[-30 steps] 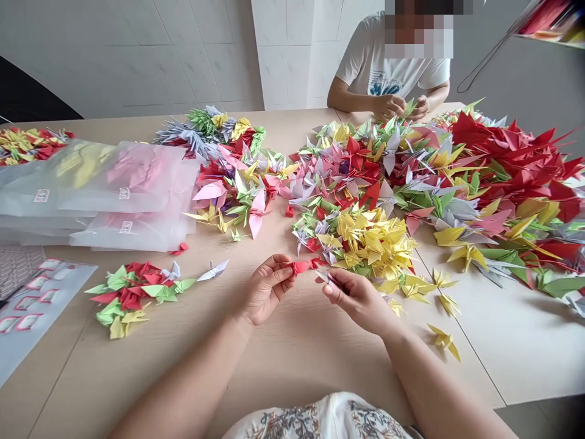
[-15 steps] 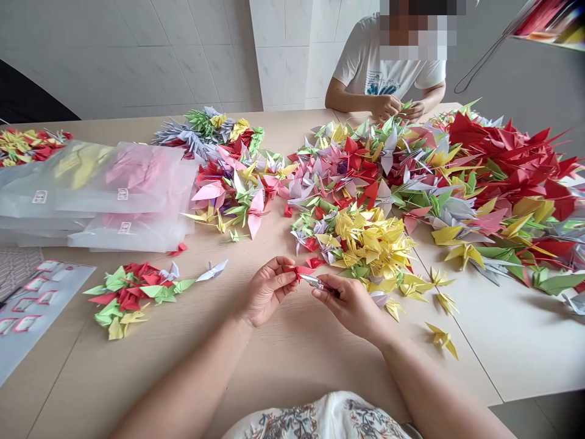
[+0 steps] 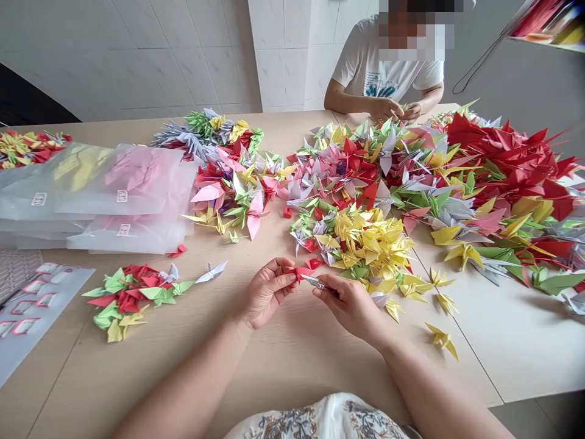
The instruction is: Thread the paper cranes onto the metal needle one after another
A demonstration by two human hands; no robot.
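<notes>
My left hand (image 3: 267,291) pinches a small red paper crane (image 3: 302,272) between thumb and fingers, just above the wooden table (image 3: 283,360). My right hand (image 3: 350,302) holds a thin silvery tool (image 3: 314,281), too small to identify, whose tip meets the red crane. Both hands are close together in front of a heap of yellow cranes (image 3: 372,241). A short string of red, green and yellow cranes (image 3: 132,292) lies to the left of my left hand.
A wide pile of mixed-colour paper cranes (image 3: 457,177) covers the right and back of the table. Clear plastic bags (image 3: 114,195) of cranes are stacked at left, with sheets of labels (image 3: 27,302) near the left edge. Another person (image 3: 388,73) folds paper across the table.
My right hand moved left and brought the thin tool up against the red crane in my left hand. Over the last half second both hands stayed nearly still.
</notes>
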